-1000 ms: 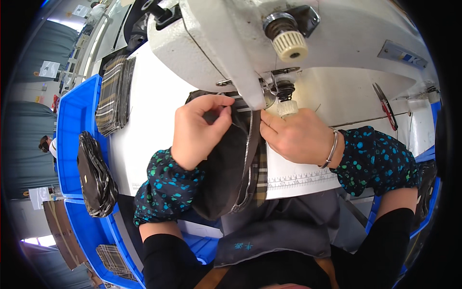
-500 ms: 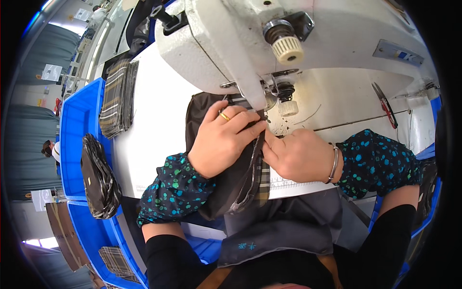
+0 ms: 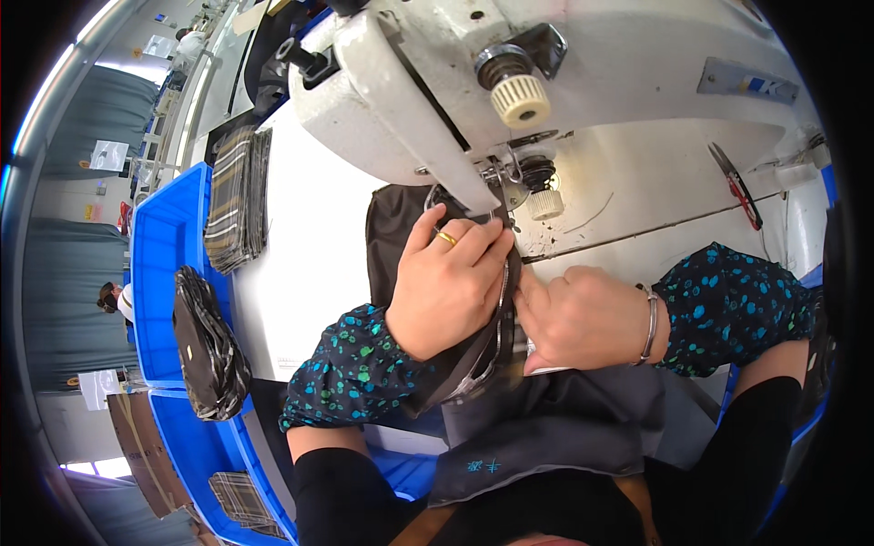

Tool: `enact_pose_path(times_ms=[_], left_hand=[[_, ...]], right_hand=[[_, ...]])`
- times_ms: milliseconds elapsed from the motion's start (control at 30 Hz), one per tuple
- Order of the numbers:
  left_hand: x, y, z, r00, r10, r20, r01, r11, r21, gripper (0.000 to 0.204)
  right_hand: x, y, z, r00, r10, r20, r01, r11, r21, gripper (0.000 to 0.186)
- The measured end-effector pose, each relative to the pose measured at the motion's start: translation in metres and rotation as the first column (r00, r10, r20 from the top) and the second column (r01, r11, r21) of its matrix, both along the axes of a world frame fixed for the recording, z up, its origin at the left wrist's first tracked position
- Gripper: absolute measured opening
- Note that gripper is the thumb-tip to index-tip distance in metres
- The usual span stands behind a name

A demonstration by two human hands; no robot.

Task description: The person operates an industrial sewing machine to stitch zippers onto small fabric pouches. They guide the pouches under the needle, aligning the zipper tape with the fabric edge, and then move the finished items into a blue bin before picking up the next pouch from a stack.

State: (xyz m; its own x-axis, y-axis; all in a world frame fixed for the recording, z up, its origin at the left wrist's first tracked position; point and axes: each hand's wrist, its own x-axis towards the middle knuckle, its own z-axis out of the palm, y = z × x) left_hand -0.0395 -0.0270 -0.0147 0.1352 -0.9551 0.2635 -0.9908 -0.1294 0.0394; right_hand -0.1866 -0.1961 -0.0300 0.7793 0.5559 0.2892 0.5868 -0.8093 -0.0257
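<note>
A white sewing machine (image 3: 564,82) fills the upper middle of the head view, its needle area just above my hands. A dark fabric piece (image 3: 401,227) with a plaid edge lies under the machine's foot on the white table (image 3: 300,264). My left hand (image 3: 446,291), with a gold ring, presses flat on the fabric, fingertips by the needle. My right hand (image 3: 583,318), with a metal bracelet, pinches the fabric's edge just right of the seam. Both sleeves are dark with teal spots.
A stack of plaid pieces (image 3: 235,196) lies at the table's left edge. A blue bin (image 3: 159,246) stands to the left with a bundle of dark pieces (image 3: 208,350) draped over its rim. More plaid pieces (image 3: 238,500) lie in a lower blue bin. A red-handled tool (image 3: 737,187) rests at the right.
My left hand has moved right onto the fabric, up to the needle. My right hand has drawn back toward me along the seam. The view has shifted closer.
</note>
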Motion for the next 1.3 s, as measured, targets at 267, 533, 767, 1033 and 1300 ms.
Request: enact_pose_path(times_ms=[267,533,767,1033,1300], left_hand=[[0.023,-0.011,-0.006,0.997,0.048,0.054,-0.045,0.997,-0.056,0.028],[0.038,0.003,0.006,0.987,0.045,-0.154,-0.041,0.999,0.031,0.052],[0.061,0.000,0.007,0.954,-0.079,-0.288,0.064,0.996,-0.061,0.018],[0.136,0.039,0.018,0.931,0.336,-0.145,-0.364,0.810,-0.461,0.012],[0.057,0.013,0.016,0.997,-0.016,-0.081,-0.019,0.909,-0.416,0.020]], right_hand=[[0.013,-0.008,-0.009,0.999,-0.037,0.025,0.036,0.998,0.058,0.075],[0.024,-0.026,0.004,0.992,-0.121,0.035,0.114,0.981,0.159,0.047],[0.051,-0.024,-0.031,0.987,-0.150,0.052,0.127,0.941,0.313,0.023],[0.029,-0.009,-0.023,0.992,0.126,-0.019,-0.108,0.911,0.397,0.011],[0.028,-0.007,-0.016,0.963,0.118,0.241,-0.156,0.976,0.149,0.011]])
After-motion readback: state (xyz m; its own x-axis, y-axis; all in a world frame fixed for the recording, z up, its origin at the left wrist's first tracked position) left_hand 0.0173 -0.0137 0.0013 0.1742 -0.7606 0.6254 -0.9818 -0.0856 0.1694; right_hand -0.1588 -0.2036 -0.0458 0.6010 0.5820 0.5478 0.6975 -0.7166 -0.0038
